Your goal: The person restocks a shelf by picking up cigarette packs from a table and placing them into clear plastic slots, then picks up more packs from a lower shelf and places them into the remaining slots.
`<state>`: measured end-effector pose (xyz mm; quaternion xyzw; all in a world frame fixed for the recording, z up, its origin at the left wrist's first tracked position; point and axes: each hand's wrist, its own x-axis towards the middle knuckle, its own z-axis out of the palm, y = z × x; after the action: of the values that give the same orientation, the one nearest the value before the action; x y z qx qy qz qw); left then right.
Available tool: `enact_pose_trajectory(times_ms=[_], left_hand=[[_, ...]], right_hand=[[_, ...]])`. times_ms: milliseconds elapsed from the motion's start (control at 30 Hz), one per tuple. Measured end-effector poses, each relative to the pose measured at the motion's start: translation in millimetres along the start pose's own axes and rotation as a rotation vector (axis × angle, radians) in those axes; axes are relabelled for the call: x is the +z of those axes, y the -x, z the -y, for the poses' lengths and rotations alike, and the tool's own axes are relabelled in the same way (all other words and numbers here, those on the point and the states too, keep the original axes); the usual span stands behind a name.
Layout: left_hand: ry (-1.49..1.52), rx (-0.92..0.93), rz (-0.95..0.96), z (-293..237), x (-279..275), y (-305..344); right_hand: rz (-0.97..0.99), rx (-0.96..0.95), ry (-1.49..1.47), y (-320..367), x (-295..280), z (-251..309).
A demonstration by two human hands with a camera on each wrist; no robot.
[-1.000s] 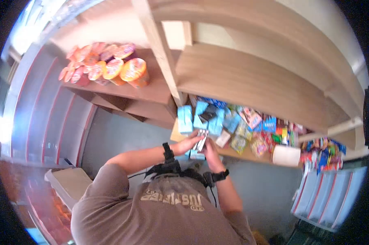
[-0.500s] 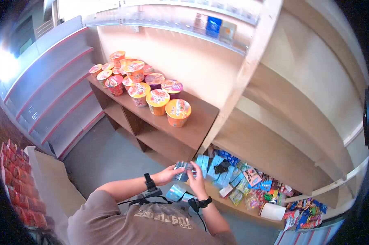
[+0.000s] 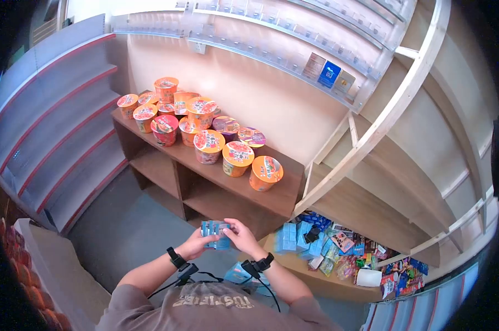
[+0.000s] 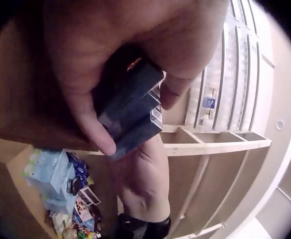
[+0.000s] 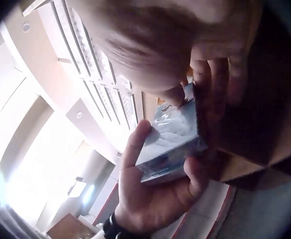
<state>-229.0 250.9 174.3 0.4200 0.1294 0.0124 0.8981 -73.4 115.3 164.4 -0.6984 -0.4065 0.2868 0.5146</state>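
Observation:
A few small flat blue boxes (image 3: 215,234), stacked together, are held between both hands in front of the chest. My left hand (image 3: 191,245) grips their left end, thumb across the near face. From the other side, my right hand (image 3: 243,238) holds the right edge, its thumb on the face. In the left wrist view the stack (image 4: 135,114) looks dark, with stepped ends between the left thumb and fingers. The right wrist view shows a shiny, film-like face on the stack (image 5: 170,129), with the left hand (image 5: 155,201) cupped under it.
Instant noodle cups (image 3: 208,144) stand on a brown cabinet (image 3: 282,197) ahead. Blue packages (image 3: 289,237) and mixed snack packets (image 3: 343,243) lie on a low wooden ledge (image 3: 299,278) at right. Clear wall racks (image 3: 293,60) hang behind; grey shelving (image 3: 62,121) stands left.
The head view has swung up and left toward the noodle cups and wall racks. Both hands, still holding the blue boxes, have moved left, away from the ledge with the blue packages.

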Motion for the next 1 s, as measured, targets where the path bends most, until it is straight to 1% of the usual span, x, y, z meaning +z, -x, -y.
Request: enact_pose_trajectory(times_ms=[33,67,133,167,200,267,300,367,400,467,500,533,600,633,667,733,800,867,933,1000], left_hand=[[-0.042,0.076,-0.064,-4,-8,3],[-0.086,0.151,-0.128,-8,-15,6],[-0.057,0.138,-0.113,-23,-24,12],[-0.026,0.132,-0.104,-29,-27,12],[-0.026,0.127,-0.093,-34,-31,10],[-0.066,0.150,-0.046,-41,-35,3],[-0.063,0.148,-0.035,-43,-34,-2],[-0.126,0.191,0.012,-49,-29,-17],[-0.130,0.191,0.018,-55,-24,-23],[-0.202,0.232,0.057,-69,-9,-33],[-0.264,0.277,0.072,-77,-3,-41],[-0.267,0.271,0.071,-87,0,-48],[-0.296,0.329,0.111,-109,7,-62],[-0.232,0.301,0.091,-120,11,-67],[-0.243,0.297,0.089,-130,13,-74],[-0.191,0.316,0.068,-147,17,-89],[-0.232,0.323,0.081,-158,19,-105],[-0.248,0.313,0.110,-166,22,-118],[-0.235,0.281,0.112,-171,29,-128],[-0.242,0.263,0.180,-176,31,-139]], right_hand=[[0.046,0.046,0.045,-8,5,10],[0.039,0.050,0.044,-15,9,22],[0.153,0.116,0.118,-26,10,39],[0.198,0.090,-0.002,-32,9,37],[0.188,0.094,0.000,-37,7,41],[0.293,0.086,-0.033,-45,-3,51],[0.284,0.090,-0.027,-48,-10,55],[0.385,0.038,0.034,-56,-28,66],[0.379,0.036,0.035,-60,-38,71],[0.426,0.038,-0.023,-67,-59,79],[0.451,0.029,0.017,-73,-71,89],[0.482,0.029,0.164,-79,-87,101],[0.475,-0.004,0.319,-88,-115,138],[0.396,-0.072,0.340,-91,-129,153],[0.316,-0.140,0.361,-96,-144,165],[0.055,-0.190,0.085,-114,-173,181],[-0.225,-0.341,0.071,-130,-194,228],[-0.373,-0.464,0.053,-160,-228,251],[-0.474,-0.716,0.217,-195,-260,269],[-0.606,-0.782,0.399,-226,-286,287]])
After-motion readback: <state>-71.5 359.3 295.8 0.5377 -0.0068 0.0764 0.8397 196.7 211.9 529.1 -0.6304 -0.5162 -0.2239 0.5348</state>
